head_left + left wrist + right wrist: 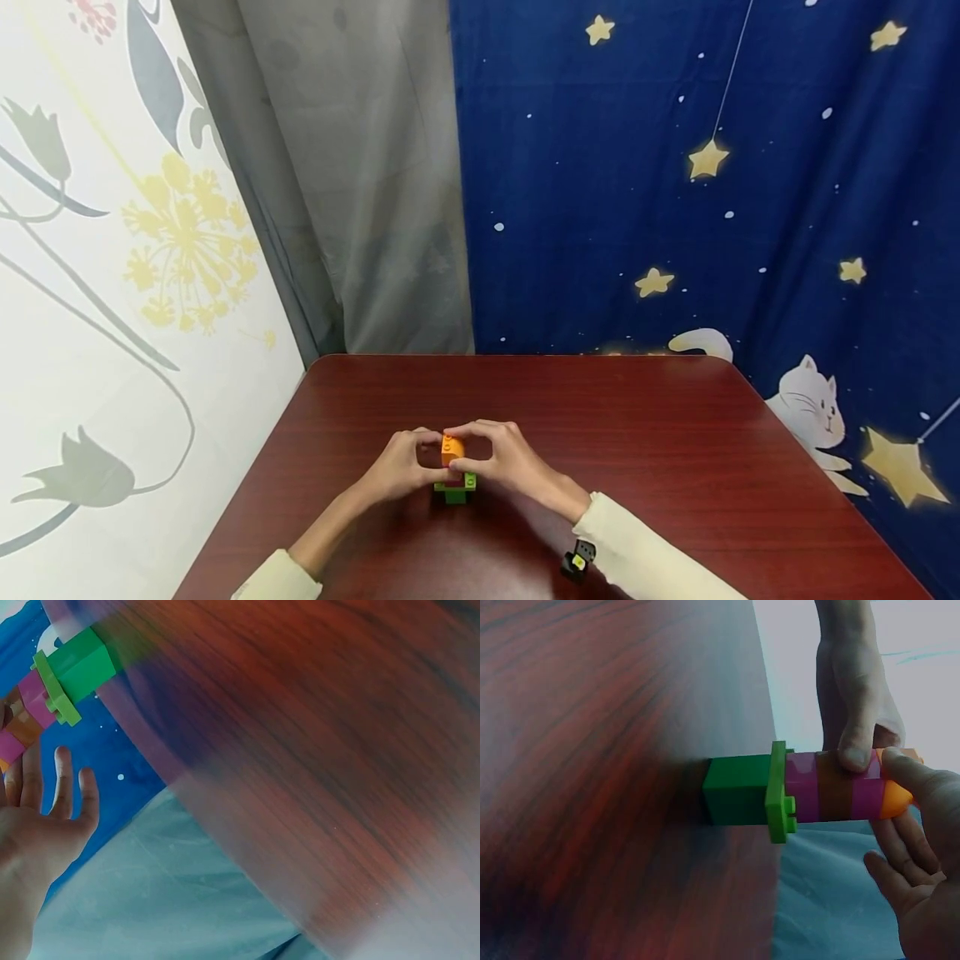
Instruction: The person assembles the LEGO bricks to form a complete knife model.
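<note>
A tower of toy building blocks stands upright on the table between both hands. At its foot is a dark green block (739, 790), carrying a wider light green plate (778, 791). Above come a magenta block (802, 787), a brown block (834, 795) and a second magenta block (865, 796). An orange block (452, 448) with a curved side tops it. My left hand (401, 467) grips the tower around the brown and upper magenta blocks, its thumb against them. My right hand (513, 457) pinches the orange block between thumb and fingers.
The reddish-brown wooden table (600, 417) has rounded far corners. Beyond it hang a grey curtain (375, 167) and a blue starry curtain (585, 183); a white floral-patterned surface (97, 292) borders the left. A small black device (577, 560) with a yellow spot sits by the right sleeve.
</note>
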`<action>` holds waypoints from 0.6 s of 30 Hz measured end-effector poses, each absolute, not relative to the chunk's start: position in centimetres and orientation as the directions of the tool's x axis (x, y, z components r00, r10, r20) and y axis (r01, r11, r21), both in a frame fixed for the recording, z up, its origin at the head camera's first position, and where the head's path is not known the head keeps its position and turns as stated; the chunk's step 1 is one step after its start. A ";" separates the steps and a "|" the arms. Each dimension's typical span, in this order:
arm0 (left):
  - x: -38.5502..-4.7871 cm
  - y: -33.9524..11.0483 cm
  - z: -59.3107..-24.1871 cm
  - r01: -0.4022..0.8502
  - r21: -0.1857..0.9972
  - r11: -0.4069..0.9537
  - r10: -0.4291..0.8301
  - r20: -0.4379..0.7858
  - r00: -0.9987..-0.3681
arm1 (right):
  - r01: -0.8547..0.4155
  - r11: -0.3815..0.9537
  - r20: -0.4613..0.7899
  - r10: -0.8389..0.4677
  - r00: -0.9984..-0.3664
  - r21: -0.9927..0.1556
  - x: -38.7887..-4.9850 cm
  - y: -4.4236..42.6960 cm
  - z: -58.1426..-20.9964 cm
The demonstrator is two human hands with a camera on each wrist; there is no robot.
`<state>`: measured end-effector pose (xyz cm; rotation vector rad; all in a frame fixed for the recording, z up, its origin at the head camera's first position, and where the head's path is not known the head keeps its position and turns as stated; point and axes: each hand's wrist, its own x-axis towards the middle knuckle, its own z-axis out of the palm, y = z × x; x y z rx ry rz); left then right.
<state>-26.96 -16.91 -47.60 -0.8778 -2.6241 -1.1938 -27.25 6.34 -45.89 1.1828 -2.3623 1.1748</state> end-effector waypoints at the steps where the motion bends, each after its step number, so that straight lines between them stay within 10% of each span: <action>1: -27.0 -16.9 -47.6 0.554 0.652 0.518 0.455 0.338 -0.824 | -0.755 0.345 0.528 -0.555 -0.643 -0.557 -27.3 6.4 -46.0; 18: -26.2 -16.9 -48.4 0.503 0.745 0.439 0.470 0.286 -0.835 | -0.762 0.282 0.572 -0.524 -0.631 -0.583 -26.7 6.3 -48.5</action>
